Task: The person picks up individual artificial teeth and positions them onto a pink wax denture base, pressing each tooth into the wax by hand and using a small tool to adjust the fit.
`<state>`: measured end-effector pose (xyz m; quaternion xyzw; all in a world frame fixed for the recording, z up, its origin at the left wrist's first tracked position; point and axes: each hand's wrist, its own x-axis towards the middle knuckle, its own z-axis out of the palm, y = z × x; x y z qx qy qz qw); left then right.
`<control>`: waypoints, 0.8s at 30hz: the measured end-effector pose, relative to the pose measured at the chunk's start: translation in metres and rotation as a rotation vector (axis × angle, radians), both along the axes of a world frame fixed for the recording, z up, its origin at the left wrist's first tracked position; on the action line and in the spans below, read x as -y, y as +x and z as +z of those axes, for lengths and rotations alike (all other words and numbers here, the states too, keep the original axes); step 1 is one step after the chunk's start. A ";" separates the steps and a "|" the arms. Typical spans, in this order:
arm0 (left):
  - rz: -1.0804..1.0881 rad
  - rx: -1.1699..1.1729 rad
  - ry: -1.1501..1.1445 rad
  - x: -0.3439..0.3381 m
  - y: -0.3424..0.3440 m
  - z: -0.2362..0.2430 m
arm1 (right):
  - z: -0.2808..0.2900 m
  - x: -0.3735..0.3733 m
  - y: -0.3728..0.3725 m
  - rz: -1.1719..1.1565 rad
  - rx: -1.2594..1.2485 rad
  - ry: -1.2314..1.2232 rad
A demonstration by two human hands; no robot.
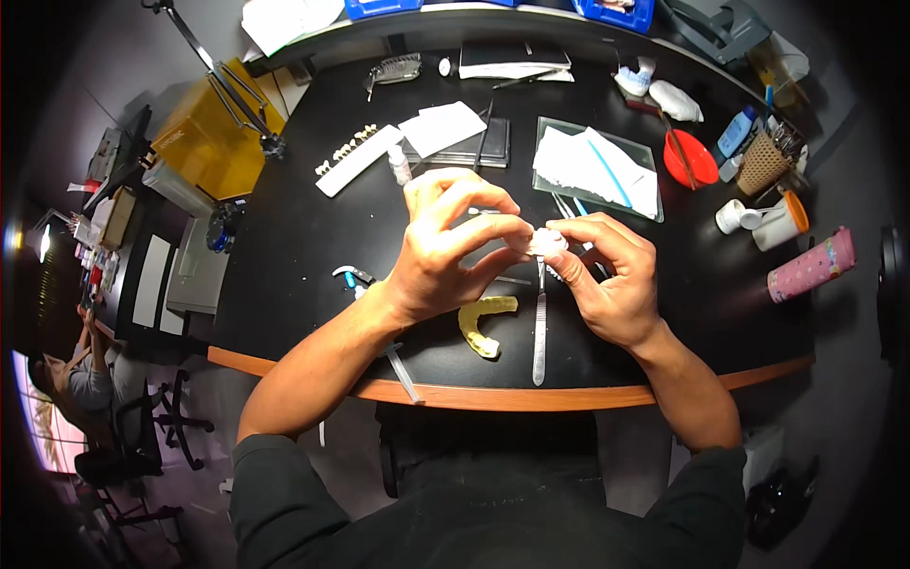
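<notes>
Over the middle of the black desk, a small pinkish-white lumpy piece, like a dental mould, is pinched between both hands. Its exact kind is hard to make out. My left hand grips its left side with thumb and index finger, the other fingers curled above. On its right side, the thumb and fingers of my right hand close on it. Below them a metal scalpel handle lies pointing toward me. Left of that rests a yellow horseshoe-shaped dental mould. A clear syringe lies by the wooden front edge.
A white rack of tooth samples and a small bottle stand back left. Papers lie on a glass slab. Rightward are a red bowl, wicker holder, orange-lidded tub and pink tumbler. Another person sits far left.
</notes>
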<state>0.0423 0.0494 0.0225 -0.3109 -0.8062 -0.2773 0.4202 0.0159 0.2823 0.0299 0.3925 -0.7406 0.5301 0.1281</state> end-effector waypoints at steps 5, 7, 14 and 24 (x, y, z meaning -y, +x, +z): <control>-0.007 0.029 -0.038 -0.001 -0.004 -0.001 | -0.011 0.002 0.002 -0.029 0.041 -0.058; -0.020 0.052 -0.034 0.001 -0.003 0.000 | -0.012 0.003 0.004 -0.024 0.081 -0.069; -0.095 0.191 0.005 0.004 -0.001 0.001 | -0.021 0.004 0.000 -0.011 0.072 -0.070; -0.182 0.311 0.122 0.003 -0.003 -0.005 | -0.023 0.003 0.001 -0.008 0.065 -0.092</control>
